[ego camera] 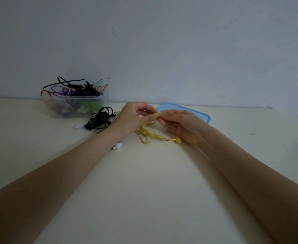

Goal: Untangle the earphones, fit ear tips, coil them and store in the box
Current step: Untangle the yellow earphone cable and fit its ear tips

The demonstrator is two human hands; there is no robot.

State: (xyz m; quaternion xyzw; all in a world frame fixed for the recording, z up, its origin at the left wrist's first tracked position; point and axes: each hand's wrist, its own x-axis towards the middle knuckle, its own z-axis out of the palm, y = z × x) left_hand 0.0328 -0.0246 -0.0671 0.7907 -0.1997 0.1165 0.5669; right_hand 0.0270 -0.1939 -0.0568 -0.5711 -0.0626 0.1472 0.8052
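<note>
Pale grey wall (162, 41) fills the upper half of the view, and below it a cream table (144, 182) runs toward the camera, with two bare forearms reaching forward across it. Against the wall at the left stands a clear plastic box (74, 104), heaped with tangled cords in black, purple, red and green that spill over its rim. A light blue lid (194, 111) lies flat on the table to the right, partly hidden behind the right hand. Just in front of the box sits a bundle of black earphones (101, 119), with pale cord ends and a small white plug showing beside it. The left hand (134, 118) and the right hand (180, 123) meet above the table between box and lid, fingertips almost touching. Both pinch a small yellow earbud (157, 114) between thumb and forefinger, the other fingers loosely curled. Whether an ear tip sits on it is too small to tell. From the earbud the yellow earphones (148, 133) hang down and lie in loose loops on the table under the hands, with the second yellow bud (178, 140) resting on the surface just beside the right wrist. A small white piece (117, 146) lies by the left forearm.
</note>
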